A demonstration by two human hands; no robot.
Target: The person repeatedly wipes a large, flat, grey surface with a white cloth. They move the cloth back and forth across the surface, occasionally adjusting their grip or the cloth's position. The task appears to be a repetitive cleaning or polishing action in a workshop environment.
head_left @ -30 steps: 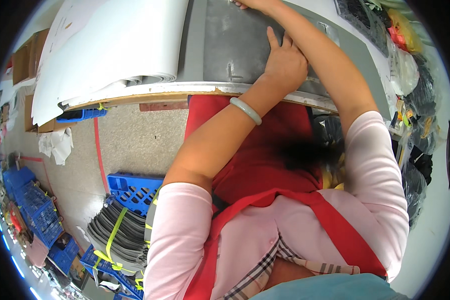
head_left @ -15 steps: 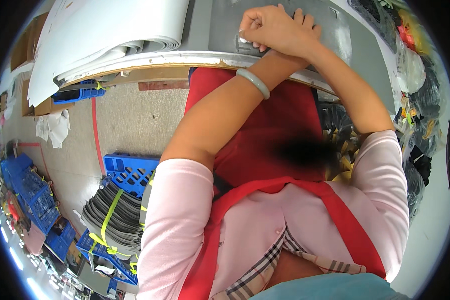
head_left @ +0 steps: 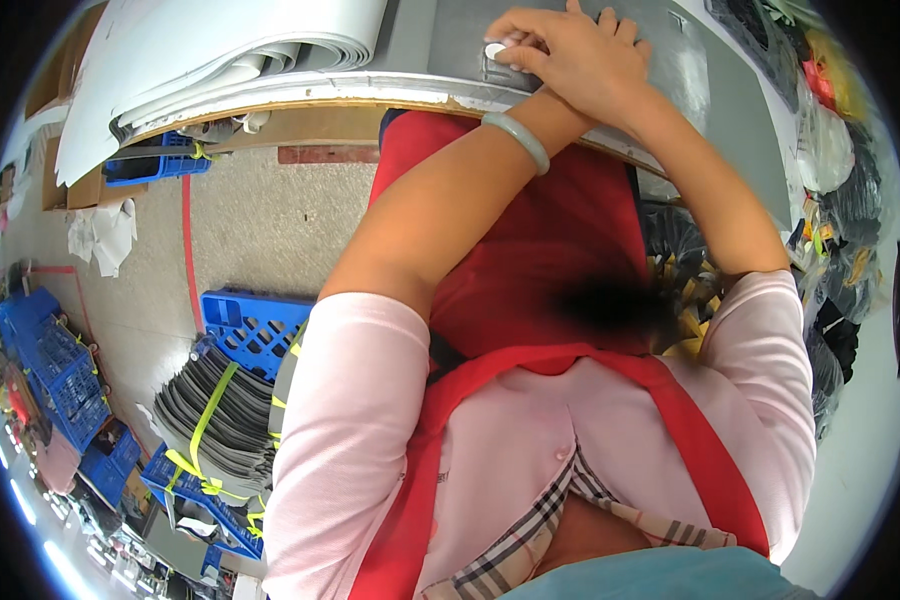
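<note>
My forearms cross over the front edge of the worktable [head_left: 410,95], the right one above the left. My right hand [head_left: 595,70] pinches a small white disc [head_left: 495,50] between thumb and fingers, at the surface of a dark grey sheet [head_left: 455,40]. Thin dark lines show on the sheet beside the disc. My left hand [head_left: 627,30] lies flat under the right one; only its spread fingertips show, pressing the sheet. Most of its palm is hidden. A pale bangle [head_left: 517,141] circles my left wrist.
Large white sheets [head_left: 240,40], folded over at the edge, cover the table's left part. Clear and dark plastic bags [head_left: 825,155] crowd the right side. On the floor at left stand blue crates [head_left: 255,325] and a strapped stack of grey sheets [head_left: 215,415].
My right hand, with the white disc, has shifted slightly, and more of the disc shows. The whole view has moved a little, so the table edge sits higher.
</note>
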